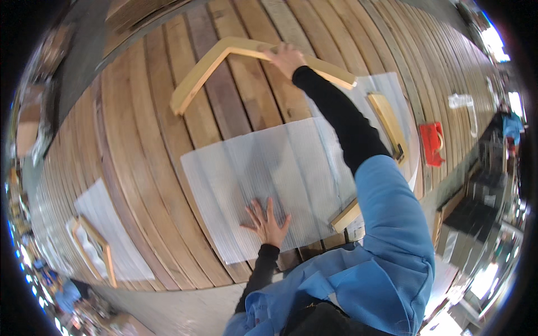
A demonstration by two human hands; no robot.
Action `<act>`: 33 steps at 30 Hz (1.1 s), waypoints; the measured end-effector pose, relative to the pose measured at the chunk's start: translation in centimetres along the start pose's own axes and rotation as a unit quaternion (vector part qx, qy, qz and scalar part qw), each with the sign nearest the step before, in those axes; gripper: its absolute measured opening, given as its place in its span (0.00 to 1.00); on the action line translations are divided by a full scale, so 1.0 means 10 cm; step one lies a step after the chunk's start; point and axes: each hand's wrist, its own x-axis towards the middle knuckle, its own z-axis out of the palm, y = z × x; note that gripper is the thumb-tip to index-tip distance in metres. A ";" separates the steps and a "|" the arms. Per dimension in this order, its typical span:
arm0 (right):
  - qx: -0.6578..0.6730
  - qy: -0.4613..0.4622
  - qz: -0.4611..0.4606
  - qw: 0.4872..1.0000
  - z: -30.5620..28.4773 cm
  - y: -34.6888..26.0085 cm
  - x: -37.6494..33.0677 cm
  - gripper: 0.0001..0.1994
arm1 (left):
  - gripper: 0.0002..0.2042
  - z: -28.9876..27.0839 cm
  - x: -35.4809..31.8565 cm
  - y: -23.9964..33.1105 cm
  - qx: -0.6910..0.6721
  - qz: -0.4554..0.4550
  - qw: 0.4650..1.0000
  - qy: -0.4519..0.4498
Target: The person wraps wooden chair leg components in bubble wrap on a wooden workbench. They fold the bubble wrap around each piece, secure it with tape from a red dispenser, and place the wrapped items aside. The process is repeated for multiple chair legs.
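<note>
My left hand lies with its fingers spread on a translucent white foam sheet in front of me. My right arm reaches far forward, and my right hand is closed round one arm of an angled wooden frame piece. This piece is pale yellowish wood with a wide bend, and it lies on the slatted table beyond the sheet. Right of my right arm, a wooden bar with a small dark fitting rests on more foam sheet. Another wooden piece sticks out partly hidden under my right arm.
A red tape dispenser stands at the right on the slatted wooden table. At the left, a smaller wooden frame lies on another foam sheet. Clear plastic is at the far right. Cardboard boxes stand beyond the table.
</note>
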 end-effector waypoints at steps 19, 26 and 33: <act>0.098 -0.085 0.245 0.961 -0.40 0.14 -5.83 0.31 | 0.43 0.09 -0.63 0.14 0.006 -0.008 1.000 0.017; 0.126 -0.085 -0.201 0.968 -0.34 0.58 -5.65 0.23 | 0.43 0.21 -0.85 0.28 0.005 -0.116 0.993 -0.014; 0.406 0.134 0.148 0.892 -1.95 1.46 -5.19 0.22 | 0.52 0.09 -1.16 0.21 0.012 -0.181 0.982 -0.049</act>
